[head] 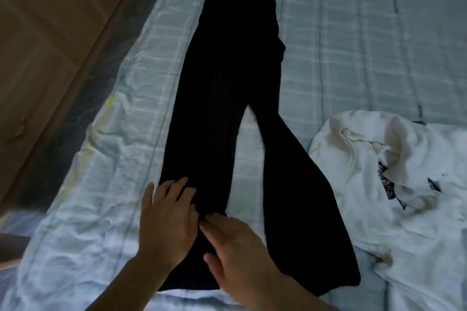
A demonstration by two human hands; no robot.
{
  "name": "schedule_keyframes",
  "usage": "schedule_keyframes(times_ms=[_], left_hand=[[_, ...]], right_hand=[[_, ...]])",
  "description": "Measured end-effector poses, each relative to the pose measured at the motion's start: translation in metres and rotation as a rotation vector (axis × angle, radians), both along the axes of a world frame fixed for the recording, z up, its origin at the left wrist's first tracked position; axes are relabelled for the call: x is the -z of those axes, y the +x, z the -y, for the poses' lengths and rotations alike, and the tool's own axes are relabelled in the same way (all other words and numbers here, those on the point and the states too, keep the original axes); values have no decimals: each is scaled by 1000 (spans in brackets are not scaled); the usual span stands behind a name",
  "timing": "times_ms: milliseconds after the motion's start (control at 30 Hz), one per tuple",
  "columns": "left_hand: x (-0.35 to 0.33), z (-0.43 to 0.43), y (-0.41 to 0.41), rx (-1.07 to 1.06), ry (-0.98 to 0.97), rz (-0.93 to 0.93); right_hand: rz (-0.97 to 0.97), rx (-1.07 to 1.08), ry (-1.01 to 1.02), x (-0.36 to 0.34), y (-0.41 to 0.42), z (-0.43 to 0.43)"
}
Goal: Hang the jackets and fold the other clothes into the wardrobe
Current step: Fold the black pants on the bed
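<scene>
Black flared trousers (227,88) lie flat and lengthwise on the bed, waistband and a loose drawstring at the far end, both leg hems towards me. My left hand (165,219) rests palm down on the lower part of the left trouser leg, fingers spread. My right hand (235,257) lies flat beside it on the same leg near the hem, fingers apart. Neither hand grips the cloth. The two legs splay apart below the knee.
The bed (353,45) has a pale blue-and-white checked sheet, wrinkled at its near left corner. A crumpled white garment (394,184) with a dark print lies at the right, touching the right trouser leg. A wooden wardrobe (45,33) stands along the left.
</scene>
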State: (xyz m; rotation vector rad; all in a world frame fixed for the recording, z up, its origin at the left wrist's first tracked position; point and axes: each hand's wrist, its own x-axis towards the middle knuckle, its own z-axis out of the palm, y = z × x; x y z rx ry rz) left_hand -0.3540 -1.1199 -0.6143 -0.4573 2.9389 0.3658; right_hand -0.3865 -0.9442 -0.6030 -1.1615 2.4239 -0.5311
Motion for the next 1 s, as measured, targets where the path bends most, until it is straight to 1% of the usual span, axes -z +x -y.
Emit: schedule_keyframes(times_ms=[33,67,100,167,233,267,333,400,533,600,667,767,800,900,967,1000], left_hand=[[-4,-7,-12,-39,17,-60],[-7,-15,-23,-49,50,-111],[-10,-24,-34,-39,122,-139],[-13,-44,-52,-39,388,-123],[-14,-65,-67,-108,641,-89],[-13,-74,-75,-149,711,-86],[-13,-91,-92,-198,774,-117],[-16,-106,-108,-201,765,-155],[-25,-127,-117,-217,751,-187],[-31,-130,-117,-211,821,-178],[-38,-128,-116,-190,866,-123],[-45,-122,-112,-121,758,-7],[-47,-119,-109,-151,770,18],[-51,-111,-97,-392,918,75],[-51,-102,-89,-466,918,18],[-51,-97,-85,-477,888,-31]], right_hand=[[67,103,-95,-6,-13,-2],[90,194,-127,-13,-28,-6],[61,276,-141,-17,-42,-13],[-35,434,-145,-19,-69,-33],[-97,574,-45,-17,-91,-55],[-104,634,23,-15,-100,-64],[-65,718,139,-12,-115,-77],[13,748,165,-10,-125,-83],[105,769,22,-18,-132,-86],[151,704,-64,-21,-127,-88],[241,587,-151,-26,-117,-86],[311,456,-216,-28,-94,-78],[318,456,-227,-28,-85,-75],[270,521,-231,-28,-63,-66],[218,546,-170,-26,-49,-66],[205,538,-96,-25,-43,-67]])
